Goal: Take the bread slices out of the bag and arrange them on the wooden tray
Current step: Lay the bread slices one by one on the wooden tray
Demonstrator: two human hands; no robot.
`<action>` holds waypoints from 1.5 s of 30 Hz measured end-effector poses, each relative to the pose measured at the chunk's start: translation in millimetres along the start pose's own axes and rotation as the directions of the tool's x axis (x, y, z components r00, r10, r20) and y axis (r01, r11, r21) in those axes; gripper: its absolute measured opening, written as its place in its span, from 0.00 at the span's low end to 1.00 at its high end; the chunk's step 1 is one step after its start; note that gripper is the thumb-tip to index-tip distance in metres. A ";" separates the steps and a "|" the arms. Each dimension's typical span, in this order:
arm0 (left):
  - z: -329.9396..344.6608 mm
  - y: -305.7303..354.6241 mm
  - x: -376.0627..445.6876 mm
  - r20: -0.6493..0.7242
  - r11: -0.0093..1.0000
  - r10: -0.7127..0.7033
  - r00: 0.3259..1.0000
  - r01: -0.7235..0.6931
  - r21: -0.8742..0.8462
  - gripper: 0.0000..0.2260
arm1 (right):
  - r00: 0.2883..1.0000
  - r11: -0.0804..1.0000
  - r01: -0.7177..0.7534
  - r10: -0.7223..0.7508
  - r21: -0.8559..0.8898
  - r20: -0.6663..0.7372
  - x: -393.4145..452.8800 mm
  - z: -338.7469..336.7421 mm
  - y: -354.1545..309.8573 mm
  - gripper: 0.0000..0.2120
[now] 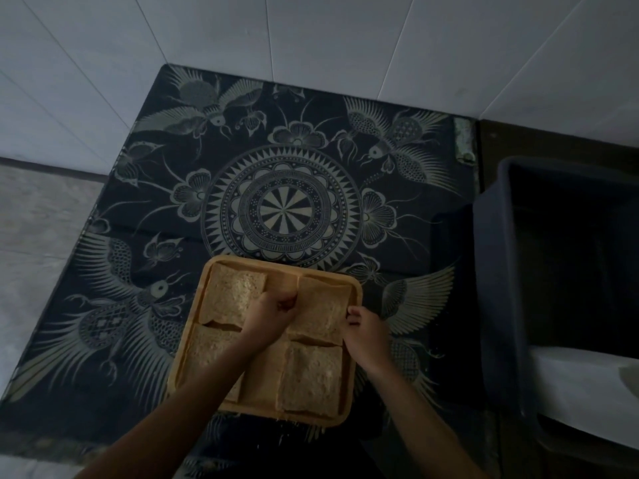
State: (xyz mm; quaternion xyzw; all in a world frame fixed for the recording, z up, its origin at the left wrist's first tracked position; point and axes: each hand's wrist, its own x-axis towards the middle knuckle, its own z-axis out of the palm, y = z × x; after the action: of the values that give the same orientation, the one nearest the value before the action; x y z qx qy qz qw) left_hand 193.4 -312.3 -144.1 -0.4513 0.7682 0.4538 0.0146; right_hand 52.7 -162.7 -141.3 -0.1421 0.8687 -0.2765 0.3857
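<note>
A: Where was the bread at that moment?

B: Four slices lay in the wooden tray [356, 292], two at the far side and two at the near side. The far right slice [323, 311] was the one in hand. The far left slice [231, 293], the near right slice [311, 378] and the near left slice [204, 347] lay flat, the last one partly hidden under the forearm

A: How were the hands holding it?

B: The left hand [273, 314] was curled at the left edge of that slice, fingers pinched narrow on the crust, I think. The right hand [364, 328] pinched its right edge, near the tray rim. I judge that both held it by the sides to slide it square against its neighbours without pressing the soft middle

A: Was there room to move?

B: Little inside the tray. The slice almost touched the right rim and the near right slice, and a strip of bare wood was open between the two columns. Outside, the patterned cloth [283, 209] was free beyond the far rim. A dark tub [498, 271] stood well apart to the right

A: And the bag?

B: I could not see it in the view
</note>
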 end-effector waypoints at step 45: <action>-113.8 -139.2 -89.9 -0.008 0.987 -0.148 0.989 0.147 -0.069 0.15 | 0.980 0.998 0.006 -0.019 0.069 0.197 -103.5 148.7 -39.7 0.24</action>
State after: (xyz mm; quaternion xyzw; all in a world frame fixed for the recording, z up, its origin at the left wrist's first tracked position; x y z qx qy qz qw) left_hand 389.1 -357.2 -133.6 -0.5100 0.7170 0.4744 0.0278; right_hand 233.9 -202.3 -138.4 -0.1610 0.8152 -0.2930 0.4730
